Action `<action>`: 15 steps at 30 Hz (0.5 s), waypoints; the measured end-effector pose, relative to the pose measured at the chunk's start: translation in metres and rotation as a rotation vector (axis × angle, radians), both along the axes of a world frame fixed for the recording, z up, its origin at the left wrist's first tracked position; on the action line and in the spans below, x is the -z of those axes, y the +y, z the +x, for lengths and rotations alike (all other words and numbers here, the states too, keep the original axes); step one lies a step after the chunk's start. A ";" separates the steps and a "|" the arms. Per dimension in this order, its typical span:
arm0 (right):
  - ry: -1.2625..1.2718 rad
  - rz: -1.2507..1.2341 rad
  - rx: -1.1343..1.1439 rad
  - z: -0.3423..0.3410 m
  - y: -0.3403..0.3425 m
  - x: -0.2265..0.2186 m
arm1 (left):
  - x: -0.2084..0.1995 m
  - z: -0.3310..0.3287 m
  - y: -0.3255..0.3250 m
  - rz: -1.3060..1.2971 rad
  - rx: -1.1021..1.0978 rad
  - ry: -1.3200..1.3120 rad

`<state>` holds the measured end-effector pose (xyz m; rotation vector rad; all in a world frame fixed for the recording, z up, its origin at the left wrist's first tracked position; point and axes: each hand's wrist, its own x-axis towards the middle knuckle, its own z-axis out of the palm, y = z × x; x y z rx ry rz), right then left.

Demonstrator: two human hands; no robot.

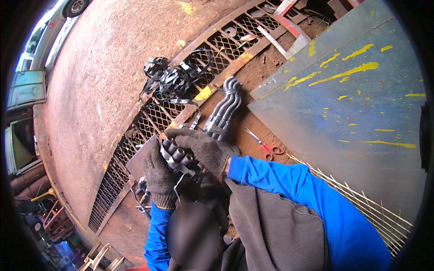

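Both my hands wear dark grey knit gloves below blue sleeves. My left hand (159, 174) grips the near left side of a bundle of short dark metal tubes (178, 156), which a thin steel strap binds. My right hand (203, 149) is closed over the bundle's far right side. The tube ends point up toward me. A second bundle of bent grey pipes (224, 108) lies on the ground just beyond my right hand.
Red-handled scissors (266, 147) lie on the rusty ground right of my hand. A tangle of steel strapping (174, 79) sits on a long metal grate (149, 117). A blue steel sheet with yellow paint marks (352, 90) fills the right. Thin rods (375, 212) lie lower right.
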<state>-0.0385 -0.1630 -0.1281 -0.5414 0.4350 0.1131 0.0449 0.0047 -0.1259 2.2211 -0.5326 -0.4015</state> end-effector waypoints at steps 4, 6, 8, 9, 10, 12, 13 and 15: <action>-0.135 0.084 0.003 0.004 0.000 0.016 | -0.022 -0.002 -0.017 -0.621 -0.461 1.008; -0.112 -0.120 -0.095 0.011 -0.012 0.006 | -0.021 -0.012 -0.015 -0.320 -0.179 0.500; -0.132 -0.214 -0.108 0.020 -0.012 0.013 | -0.025 -0.016 -0.015 -0.281 -0.152 0.404; -0.140 -0.264 -0.112 0.025 -0.015 0.011 | -0.028 -0.014 -0.017 -0.399 -0.262 0.564; -0.145 -0.314 -0.110 0.030 -0.019 0.010 | -0.033 -0.012 -0.020 -0.516 -0.374 0.723; -0.080 -0.490 -0.226 0.034 -0.031 0.000 | -0.035 -0.009 -0.022 -0.475 -0.318 0.665; -0.046 -0.580 -0.283 0.036 -0.033 -0.004 | -0.037 -0.007 -0.022 -0.454 -0.291 0.634; -0.058 -0.588 -0.242 0.039 -0.030 -0.003 | -0.018 -0.009 -0.006 -0.098 -0.010 0.130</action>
